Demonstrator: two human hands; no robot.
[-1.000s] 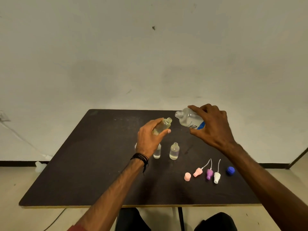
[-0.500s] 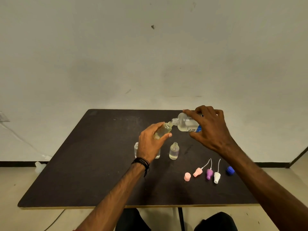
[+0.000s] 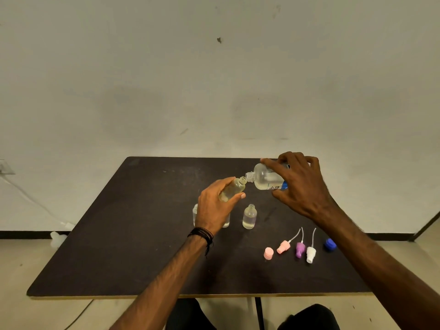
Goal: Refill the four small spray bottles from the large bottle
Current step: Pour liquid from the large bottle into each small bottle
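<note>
My left hand [image 3: 214,206] grips a small clear bottle [image 3: 234,188], tilted with its open neck up and to the right. My right hand [image 3: 300,186] holds the large clear bottle [image 3: 264,178] with a blue label tipped on its side, its mouth meeting the small bottle's neck. On the dark table [image 3: 119,246], one small open bottle [image 3: 249,216] stands upright below them. Two more small bottles [image 3: 195,213] stand behind my left hand, mostly hidden.
Spray tops lie at the right front of the table: a pink cap [image 3: 268,253], a pink sprayer [image 3: 284,246], a purple sprayer [image 3: 300,248] and a white sprayer [image 3: 310,253]. A blue cap [image 3: 329,244] lies beside my right forearm. A wall stands behind the table.
The large bottle has come down and to the left, tipping until its mouth meets the small bottle's neck. My left hand has lowered the small bottle slightly.
</note>
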